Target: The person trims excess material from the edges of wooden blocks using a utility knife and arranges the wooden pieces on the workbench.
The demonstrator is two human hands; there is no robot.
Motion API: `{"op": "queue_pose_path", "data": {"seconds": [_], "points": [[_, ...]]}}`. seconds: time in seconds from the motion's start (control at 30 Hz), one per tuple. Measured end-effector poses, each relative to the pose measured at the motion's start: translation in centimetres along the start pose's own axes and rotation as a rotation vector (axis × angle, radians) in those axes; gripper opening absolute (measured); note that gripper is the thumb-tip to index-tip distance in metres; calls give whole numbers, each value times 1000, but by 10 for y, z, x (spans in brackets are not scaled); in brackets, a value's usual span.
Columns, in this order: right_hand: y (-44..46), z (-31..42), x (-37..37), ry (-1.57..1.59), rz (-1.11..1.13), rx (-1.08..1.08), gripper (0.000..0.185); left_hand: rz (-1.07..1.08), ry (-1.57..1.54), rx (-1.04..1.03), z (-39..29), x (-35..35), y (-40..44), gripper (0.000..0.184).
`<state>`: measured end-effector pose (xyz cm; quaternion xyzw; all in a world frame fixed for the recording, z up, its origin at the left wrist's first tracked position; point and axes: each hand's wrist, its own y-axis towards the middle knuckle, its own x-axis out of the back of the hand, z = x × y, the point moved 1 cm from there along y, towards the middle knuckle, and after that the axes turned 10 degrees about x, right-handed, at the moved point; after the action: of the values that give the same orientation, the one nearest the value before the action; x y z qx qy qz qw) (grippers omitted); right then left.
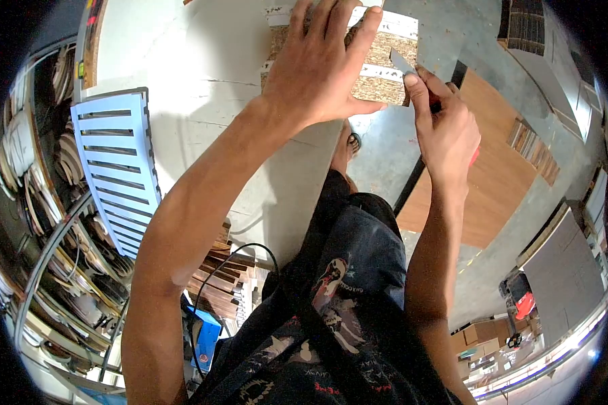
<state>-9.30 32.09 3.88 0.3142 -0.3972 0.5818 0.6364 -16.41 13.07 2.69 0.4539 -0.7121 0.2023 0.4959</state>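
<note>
Gray floor (378, 143) shows beside the pale desk (250, 182). Striped wood pieces (380, 88) poke past its right edge. The left hand (317, 71), spread out, touches them; the right hand (447, 131) pinches a knife (402, 62). A blue rack (123, 173) is by the left edge.

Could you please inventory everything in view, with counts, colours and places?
Flat banded chipboard: count unclear, brown and white, top centre.
Pointed metal blade: one, grey, at the chipboard.
Broad flat tabletop: one, whitish, upper left.
Slatted rectangular panel: one, pale blue, left.
Curved thin pieces: many, mixed, far left.
Narrow strips: several, dark brown, lower left.
Thin looping cable: one, black, lower left.
Boxy object: one, blue, lower left.
Large flat board: one, brown, floor, right.
Large flat sheets: several, grey, right.
Small item: one, red, lower right.
Cardboard boxes: several, brown, lower right.
Printed clothing: count unclear, dark, bottom centre.
Left hand: one, bare, on chipboard.
Right hand: one, bare, holding blade.
</note>
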Motion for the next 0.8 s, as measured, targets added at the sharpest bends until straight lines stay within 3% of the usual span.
{"op": "queue_pose_path", "data": {"seconds": [0.07,0.17,0.3,0.4,0.8], "points": [[-1,-2,0,-18,35,-11,46,8,4,6,-1,2,-1,119],[-6,2,0,8,-8,-11,34,15,2,16,-1,3,1,118],[-2,3,-1,8,-19,-60,34,24,106,16,0,0,2,117],[-3,5,-2,-5,-38,-82,35,37,-10,20,-1,3,2,118],[10,13,-11,-14,-104,-93,37,27,28,23,-1,1,1,121]]}}
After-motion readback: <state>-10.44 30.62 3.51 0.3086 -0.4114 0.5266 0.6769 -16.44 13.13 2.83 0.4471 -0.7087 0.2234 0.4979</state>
